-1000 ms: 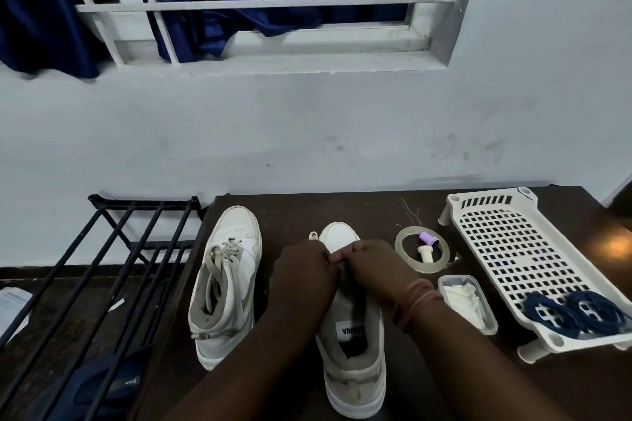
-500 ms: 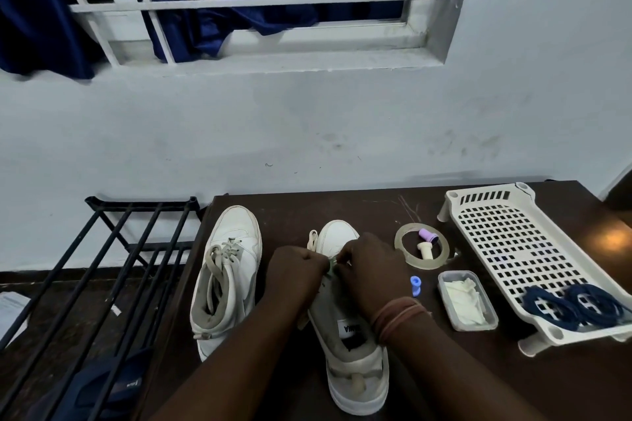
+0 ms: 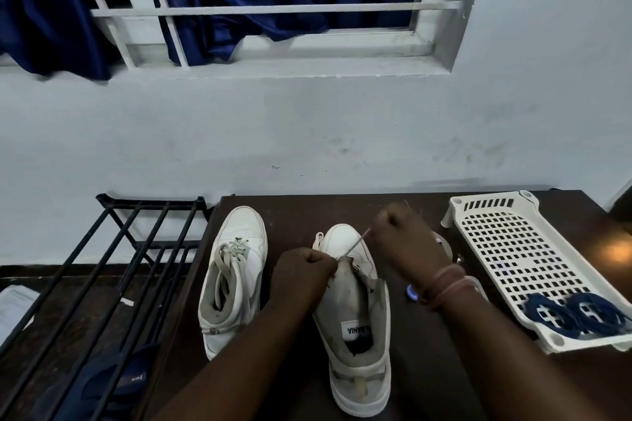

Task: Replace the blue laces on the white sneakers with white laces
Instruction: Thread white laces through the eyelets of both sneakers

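Two white sneakers stand on the dark table. The left sneaker (image 3: 236, 270) carries white laces. The right sneaker (image 3: 355, 321) lies open in front of me. My right hand (image 3: 403, 243) is raised past its toe and pinches a white lace (image 3: 357, 244), stretched taut up from the lowest eyelets. My left hand (image 3: 301, 270) grips the shoe's left edge by those eyelets; a lace loop (image 3: 318, 238) pokes out beyond it. Two coiled blue laces (image 3: 578, 314) lie in the white tray (image 3: 513, 249).
A black metal rack (image 3: 113, 270) stands left of the table (image 3: 427, 369), with dark footwear beneath it. A small blue cap (image 3: 411, 294) lies by my right wrist. The wall and a curtained window rise behind the table. A tape roll is mostly hidden behind my right hand.
My right hand has pulled up and away to the right, drawing the white lace taut through the eyelets. My left hand stayed at the shoe's left edge.
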### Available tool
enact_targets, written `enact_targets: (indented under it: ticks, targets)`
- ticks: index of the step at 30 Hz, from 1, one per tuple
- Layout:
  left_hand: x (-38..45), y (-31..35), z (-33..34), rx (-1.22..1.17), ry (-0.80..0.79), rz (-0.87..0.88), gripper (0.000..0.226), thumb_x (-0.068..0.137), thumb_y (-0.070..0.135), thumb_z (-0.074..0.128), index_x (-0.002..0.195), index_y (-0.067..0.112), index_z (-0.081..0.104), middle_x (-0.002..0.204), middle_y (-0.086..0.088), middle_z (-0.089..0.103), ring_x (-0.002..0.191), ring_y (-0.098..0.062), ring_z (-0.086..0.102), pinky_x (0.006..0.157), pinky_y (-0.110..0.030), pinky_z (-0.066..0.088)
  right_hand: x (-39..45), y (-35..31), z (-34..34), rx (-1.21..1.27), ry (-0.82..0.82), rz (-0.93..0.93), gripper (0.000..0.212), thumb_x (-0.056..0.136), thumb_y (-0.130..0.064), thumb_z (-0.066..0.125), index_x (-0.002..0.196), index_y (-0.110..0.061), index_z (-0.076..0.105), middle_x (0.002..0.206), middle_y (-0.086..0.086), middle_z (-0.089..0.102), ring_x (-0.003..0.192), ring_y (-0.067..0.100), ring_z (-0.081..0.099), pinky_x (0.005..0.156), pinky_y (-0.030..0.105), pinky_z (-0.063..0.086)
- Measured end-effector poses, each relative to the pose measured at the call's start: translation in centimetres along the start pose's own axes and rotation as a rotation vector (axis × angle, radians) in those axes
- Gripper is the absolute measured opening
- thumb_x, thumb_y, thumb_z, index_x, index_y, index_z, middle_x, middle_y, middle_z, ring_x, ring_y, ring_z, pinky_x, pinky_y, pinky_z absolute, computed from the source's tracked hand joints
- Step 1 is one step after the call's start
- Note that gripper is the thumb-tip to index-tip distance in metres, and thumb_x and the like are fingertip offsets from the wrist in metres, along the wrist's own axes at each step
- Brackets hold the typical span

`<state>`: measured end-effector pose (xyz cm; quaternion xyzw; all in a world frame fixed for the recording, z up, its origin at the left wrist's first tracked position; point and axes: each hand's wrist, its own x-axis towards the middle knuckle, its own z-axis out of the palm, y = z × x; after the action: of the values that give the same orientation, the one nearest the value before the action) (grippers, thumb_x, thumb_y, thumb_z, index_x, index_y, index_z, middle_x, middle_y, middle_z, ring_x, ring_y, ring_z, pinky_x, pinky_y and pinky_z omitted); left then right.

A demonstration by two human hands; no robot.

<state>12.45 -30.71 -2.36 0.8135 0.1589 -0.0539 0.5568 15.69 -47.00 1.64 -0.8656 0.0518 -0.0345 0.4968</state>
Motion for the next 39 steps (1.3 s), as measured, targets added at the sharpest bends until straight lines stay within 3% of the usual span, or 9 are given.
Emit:
enact_targets:
  ticks: [4,7,12,16,23,26,31,36,39]
  targets:
    - [-0.2,0.2,-0.1,-0.004,0.007,-0.02,0.025,0.06,0.043,0.065,0.069,0.025,0.078,0.065,0.007,0.073,0.064,-0.012,0.067,0.074,-0.036,0.058,0.0,-2.0,-2.6,0.82,0.014,0.182,0.018,0.098,-0.013,0.041,0.081,-0.012,0.047,0.065,0.008,0.064,0.056,0.025,0.061,0.059,0.034,0.052]
    - [-0.4,0.4,0.0,-0.016,0.013,-0.016,0.02,0.066,0.036,0.068,0.069,0.019,0.078,0.062,0.006,0.071,0.058,-0.008,0.062,0.067,-0.03,0.053,0.1,-0.7,-3.0,0.234,0.049,-0.069,0.019,0.092,-0.028,0.056,0.078,-0.016,0.051,0.068,-0.003,0.06,0.059,0.017,0.052,0.063,0.033,0.045]
    - [-0.3,0.5,-0.2,0.028,0.011,0.001,0.011,0.078,0.027,0.074,0.074,0.018,0.079,0.069,0.0,0.075,0.059,-0.007,0.066,0.064,-0.026,0.053,-1.8,1.6,2.5,-0.519,-0.259,-0.184,0.022,0.088,-0.041,0.064,0.083,-0.021,0.071,0.085,0.0,0.067,0.077,0.015,0.065,0.068,0.026,0.048]
    - [-0.2,0.3,-0.5,0.044,-0.004,0.003,0.013,0.081,0.022,0.07,0.074,0.018,0.08,0.072,-0.002,0.077,0.064,-0.009,0.068,0.067,-0.028,0.054,-1.9,2.0,3.9,-0.662,-0.2,-0.189,0.022,0.089,-0.029,0.056,0.099,-0.022,0.073,0.108,0.007,0.062,0.093,0.026,0.065,0.082,0.031,0.053]
    - [-0.8,0.6,-0.7,-0.013,0.01,-0.033,0.014,0.082,0.018,0.069,0.077,0.011,0.08,0.078,-0.01,0.075,0.059,-0.008,0.061,0.053,-0.017,0.045,-2.4,1.8,4.3,-0.718,-0.139,-0.243,0.02,0.098,-0.019,0.045,0.108,-0.015,0.062,0.119,0.007,0.056,0.1,0.023,0.063,0.076,0.026,0.041]
    - [-1.2,0.7,-0.7,-0.047,0.007,-0.043,0.015,0.082,0.018,0.069,0.078,0.008,0.079,0.081,-0.015,0.075,0.06,-0.01,0.06,0.059,-0.023,0.046,-2.6,1.6,4.7,-0.745,-0.206,-0.264,0.025,0.098,-0.016,0.044,0.111,-0.014,0.066,0.121,0.005,0.056,0.104,0.023,0.062,0.075,0.024,0.036]
    - [-1.5,0.8,-0.9,-0.053,0.004,-0.073,0.014,0.072,0.026,0.071,0.065,0.016,0.078,0.061,-0.005,0.07,0.054,-0.011,0.059,0.06,-0.026,0.045,-1.2,0.3,3.3,-0.269,-0.088,-0.039,0.022,0.088,-0.014,0.054,0.069,-0.004,0.06,0.077,0.013,0.061,0.072,0.028,0.059,0.062,0.031,0.04]
    - [-1.6,0.8,-1.0,-0.107,-0.009,-0.11,0.021,0.053,0.035,0.066,0.06,0.018,0.076,0.059,-0.003,0.066,0.058,-0.017,0.057,0.063,-0.032,0.046,0.8,-1.6,-1.2,0.901,0.02,0.375,0.021,0.09,-0.007,0.041,0.073,-0.004,0.053,0.06,0.01,0.054,0.052,0.023,0.054,0.057,0.033,0.051]
    - [-1.6,0.8,-1.1,-0.118,-0.012,-0.128,0.019,0.054,0.035,0.068,0.063,0.021,0.078,0.065,-0.003,0.072,0.062,-0.016,0.062,0.066,-0.032,0.05,1.4,-1.0,-2.9,0.81,0.137,0.298,0.018,0.085,-0.017,0.041,0.067,-0.014,0.038,0.058,0.006,0.039,0.045,0.018,0.032,0.045,0.028,0.035]
